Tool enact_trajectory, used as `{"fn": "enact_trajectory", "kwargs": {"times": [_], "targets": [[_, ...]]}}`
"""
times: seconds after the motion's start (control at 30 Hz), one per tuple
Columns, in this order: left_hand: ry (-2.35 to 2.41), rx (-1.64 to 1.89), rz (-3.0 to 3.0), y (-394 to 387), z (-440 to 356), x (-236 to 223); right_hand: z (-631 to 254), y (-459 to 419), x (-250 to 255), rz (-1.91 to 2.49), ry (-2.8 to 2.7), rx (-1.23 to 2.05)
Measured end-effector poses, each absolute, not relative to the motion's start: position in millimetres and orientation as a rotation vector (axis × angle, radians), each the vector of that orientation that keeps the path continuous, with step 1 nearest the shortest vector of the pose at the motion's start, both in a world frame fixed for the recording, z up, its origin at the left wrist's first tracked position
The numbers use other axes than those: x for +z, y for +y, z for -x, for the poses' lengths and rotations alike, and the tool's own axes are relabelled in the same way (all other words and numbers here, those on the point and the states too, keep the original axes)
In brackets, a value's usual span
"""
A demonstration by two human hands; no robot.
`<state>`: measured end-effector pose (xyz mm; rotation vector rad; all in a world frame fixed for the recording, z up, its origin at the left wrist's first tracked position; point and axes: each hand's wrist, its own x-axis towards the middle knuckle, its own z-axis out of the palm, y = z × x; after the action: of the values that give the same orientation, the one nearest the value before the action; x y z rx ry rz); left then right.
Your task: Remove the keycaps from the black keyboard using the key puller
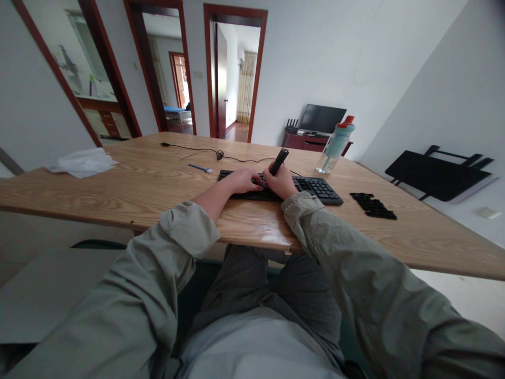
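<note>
Gripping a smooth black cylindrical tool (280, 161), my right hand (282, 182) closed round it, left hand (245, 180) half-curled on the long black keyboard (319, 189), can't tell if pinching, near wood-grain table's (150, 184) front edge.

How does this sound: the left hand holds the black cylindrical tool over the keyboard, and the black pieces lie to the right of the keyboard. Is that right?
Not quite: the head view shows the right hand, not the left, holding the black cylindrical tool over the keyboard. The black pieces do lie to the right of the keyboard.
</note>
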<state>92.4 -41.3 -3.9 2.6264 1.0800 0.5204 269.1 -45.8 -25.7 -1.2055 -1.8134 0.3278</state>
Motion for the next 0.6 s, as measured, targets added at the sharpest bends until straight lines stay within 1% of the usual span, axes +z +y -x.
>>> {"fn": "enact_trajectory", "kwargs": {"times": [0.1, 0.27, 0.47, 0.6], "targets": [[1.084, 0.545, -2.63, -42.5, -92.7, -3.4, -270.4, -47.6, -26.3, 1.184, -1.799, 0.277], [1.103, 0.558, -2.636, -47.5, -92.9, -2.4, -276.2, -49.5, -27.0, 1.194, -1.938, 0.185], [1.093, 0.539, -2.63, -49.0, -93.0, -2.7, -282.2, -47.8, -26.2, 1.16, -2.043, 0.303], [1.094, 0.561, -2.617, -50.2, -93.2, -2.3, -280.4, -48.5, -25.8, 1.169, -2.039, 0.298]]}}
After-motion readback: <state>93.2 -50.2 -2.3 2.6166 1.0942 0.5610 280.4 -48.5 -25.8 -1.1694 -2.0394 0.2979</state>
